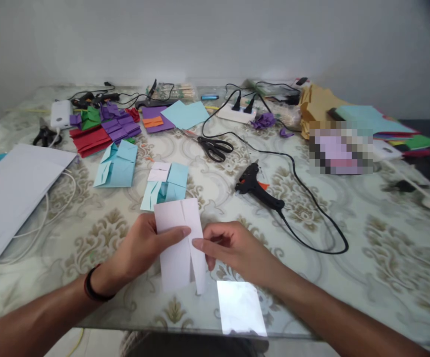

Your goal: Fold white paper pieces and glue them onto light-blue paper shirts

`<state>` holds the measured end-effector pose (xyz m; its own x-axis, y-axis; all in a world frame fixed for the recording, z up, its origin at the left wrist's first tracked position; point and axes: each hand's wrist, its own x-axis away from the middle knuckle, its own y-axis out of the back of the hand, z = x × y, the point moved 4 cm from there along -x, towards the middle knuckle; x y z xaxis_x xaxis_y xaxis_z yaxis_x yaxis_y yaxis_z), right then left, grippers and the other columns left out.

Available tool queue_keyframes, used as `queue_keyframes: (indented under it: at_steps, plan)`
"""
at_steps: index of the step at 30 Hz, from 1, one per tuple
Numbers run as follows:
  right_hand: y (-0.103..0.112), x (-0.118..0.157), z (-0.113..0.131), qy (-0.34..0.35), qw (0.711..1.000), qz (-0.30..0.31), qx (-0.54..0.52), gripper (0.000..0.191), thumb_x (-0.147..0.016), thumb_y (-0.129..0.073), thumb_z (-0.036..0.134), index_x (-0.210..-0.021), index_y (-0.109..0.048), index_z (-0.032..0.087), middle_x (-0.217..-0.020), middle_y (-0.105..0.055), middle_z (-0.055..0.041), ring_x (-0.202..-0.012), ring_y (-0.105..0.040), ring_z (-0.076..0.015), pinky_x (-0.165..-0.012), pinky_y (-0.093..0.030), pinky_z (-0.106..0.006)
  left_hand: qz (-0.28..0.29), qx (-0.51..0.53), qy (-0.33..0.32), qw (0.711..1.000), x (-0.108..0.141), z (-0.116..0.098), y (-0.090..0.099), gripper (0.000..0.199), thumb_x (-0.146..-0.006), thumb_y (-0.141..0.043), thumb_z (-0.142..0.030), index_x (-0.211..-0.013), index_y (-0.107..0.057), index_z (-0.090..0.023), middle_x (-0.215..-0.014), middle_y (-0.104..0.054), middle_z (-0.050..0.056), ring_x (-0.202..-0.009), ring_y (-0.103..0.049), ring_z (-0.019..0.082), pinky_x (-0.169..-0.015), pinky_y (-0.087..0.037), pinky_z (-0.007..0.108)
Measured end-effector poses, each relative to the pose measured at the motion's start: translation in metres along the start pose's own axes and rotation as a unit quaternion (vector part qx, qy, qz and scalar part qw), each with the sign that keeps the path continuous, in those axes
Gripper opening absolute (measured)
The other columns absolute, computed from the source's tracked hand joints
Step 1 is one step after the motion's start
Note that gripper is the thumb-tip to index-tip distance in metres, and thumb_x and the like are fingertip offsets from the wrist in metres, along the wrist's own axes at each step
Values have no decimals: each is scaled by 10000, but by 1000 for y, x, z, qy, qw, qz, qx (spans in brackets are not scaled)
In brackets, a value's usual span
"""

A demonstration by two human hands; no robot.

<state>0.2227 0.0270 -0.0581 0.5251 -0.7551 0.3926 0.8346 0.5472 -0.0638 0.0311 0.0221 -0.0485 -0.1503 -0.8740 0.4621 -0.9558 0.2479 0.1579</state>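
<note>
A folded sheet of white paper (174,253) is held upright between my two hands, its flaps meeting at a lengthwise slit right of its middle. My left hand (150,243) grips its left edge, thumb lying across the front. At the right edge, my right hand (228,248) pinches the narrow flap between thumb and fingers. Just behind the paper lies a folded light-blue piece (178,181) with a small folded white piece (158,171) on it. Another folded light-blue piece (116,166) is farther left. On the table near my right hand rests a bright white square (241,307).
A black glue gun (261,191) lies right of centre, its cord looping rightward. Black-handled scissors (215,148), a white power strip (237,113) and folded purple paper (122,126) are farther back. White sheets (18,193) lie left, beside a white cable. Brown paper (317,106) is back right.
</note>
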Motion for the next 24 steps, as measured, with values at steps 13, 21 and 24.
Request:
queue_keyframes:
  at_steps: [13,21,24]
  plan:
    - [-1,-2,-3,-1,1000,25,4,458,-841,-799,570,-677,-645,171,-595,-637,10,-573,-594,-120,-577,-415,-243,-10,35,3,999,-3,5,4,371,-811,-816,-489,-782,-779,-121,-709,-762,71,-576,-656,170,-484,-458,225]
    - [-1,-2,-1,-15,999,40,-15,401,-805,-850,511,-711,-655,174,-633,-656,20,-567,-601,-113,-582,-440,-249,-64,68,-10,996,-6,4,11,413,-769,-851,-515,-807,-784,-109,-740,-770,92,-598,-674,202,-502,-488,263]
    - [-1,-1,-3,-21,999,49,-10,396,-801,-853,507,-724,-664,168,-663,-674,10,-574,-608,-113,-586,-443,-250,-82,65,-13,994,-8,5,16,438,-752,-865,-534,-797,-771,-108,-747,-759,93,-619,-673,210,-516,-495,273]
